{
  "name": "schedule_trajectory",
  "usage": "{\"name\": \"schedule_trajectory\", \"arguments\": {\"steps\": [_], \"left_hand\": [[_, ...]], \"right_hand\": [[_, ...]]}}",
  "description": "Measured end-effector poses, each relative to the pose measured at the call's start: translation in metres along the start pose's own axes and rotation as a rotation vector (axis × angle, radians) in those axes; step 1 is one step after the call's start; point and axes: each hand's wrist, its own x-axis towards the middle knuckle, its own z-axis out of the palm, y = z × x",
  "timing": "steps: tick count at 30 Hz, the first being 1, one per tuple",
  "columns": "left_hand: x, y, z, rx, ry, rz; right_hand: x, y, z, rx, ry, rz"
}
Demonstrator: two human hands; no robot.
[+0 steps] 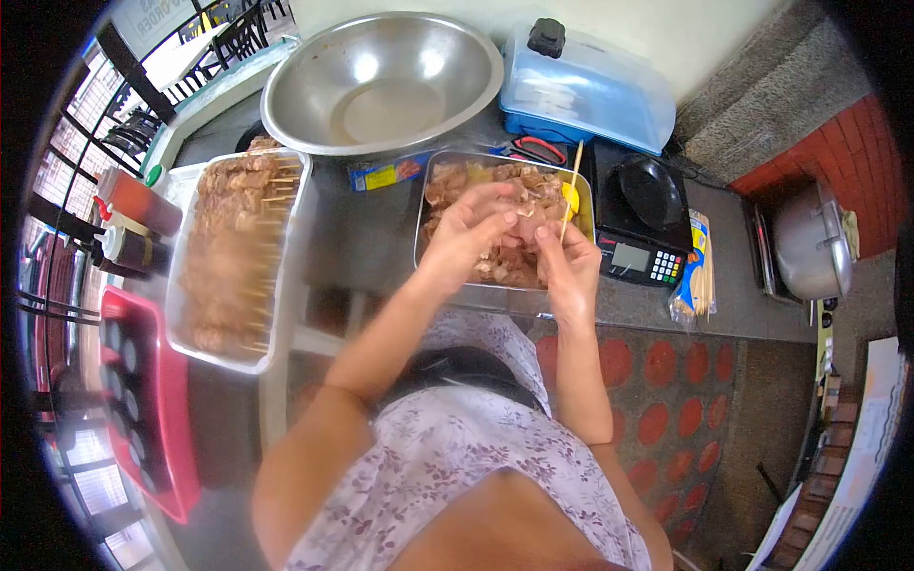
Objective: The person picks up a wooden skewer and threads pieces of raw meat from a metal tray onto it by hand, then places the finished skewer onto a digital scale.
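Observation:
Over a metal tray (420, 214) of raw meat chunks (457, 181), my two hands meet. My left hand (468, 233) has its fingers closed on a piece of raw meat (526, 224). A thin bamboo skewer (575, 171) stands nearly upright, pinched in my right hand (569, 271). The skewer's lower end is hidden by the fingers. Behind the skewer, a yellow object (570, 198) shows at the tray's right side. To the left, a white tray (295, 228) holds rows of skewered meat (224, 257), their sticks pointing right.
A large steel basin (381, 109) stands behind the trays, beside a blue lidded box (590, 90). Right of the meat lie a digital scale (633, 259) and a pack of skewers (703, 271). Sauce bottles (138, 205) and a pink tray (181, 457) are at left. Red-handled scissors (539, 148) lie behind.

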Motion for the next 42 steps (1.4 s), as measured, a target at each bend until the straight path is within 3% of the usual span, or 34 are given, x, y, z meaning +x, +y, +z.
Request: {"name": "schedule_trajectory", "arguments": {"steps": [2, 7, 10, 12, 14, 17, 23, 28, 35, 42], "left_hand": [[-0.003, 0.0, 0.008, 0.012, 0.076, -0.048], [-0.005, -0.005, 0.012, 0.188, 0.003, 0.006], [0.003, -0.009, 0.004, 0.129, 0.017, -0.047], [0.01, -0.011, -0.001, -0.139, 0.02, -0.097], [0.012, -0.004, -0.003, -0.207, 0.043, -0.162], [0.017, 0.0, -0.014, -0.289, 0.004, -0.262], [0.022, -0.003, -0.021, -0.276, -0.048, -0.201], [0.021, -0.003, -0.018, -0.222, 0.063, -0.129], [0.022, 0.008, -0.013, -0.327, 0.095, -0.217], [0.024, -0.002, -0.016, -0.074, 0.043, -0.102]], "right_hand": [[0.001, 0.003, 0.003, 0.053, 0.029, -0.079], [-0.006, -0.005, 0.016, -0.15, 0.091, -0.266], [0.0, 0.009, 0.004, -0.267, 0.068, -0.286], [-0.005, 0.004, -0.001, -0.272, 0.052, -0.273], [-0.01, -0.002, -0.004, -0.315, 0.021, -0.302], [-0.024, -0.009, -0.017, -0.544, 0.023, -0.359], [-0.057, -0.021, -0.014, -0.562, -0.063, -0.268], [-0.07, -0.015, -0.016, -0.708, -0.072, -0.23], [-0.077, -0.015, -0.012, -0.698, -0.072, -0.195], [-0.079, -0.014, -0.019, -0.674, -0.057, -0.195]]}}
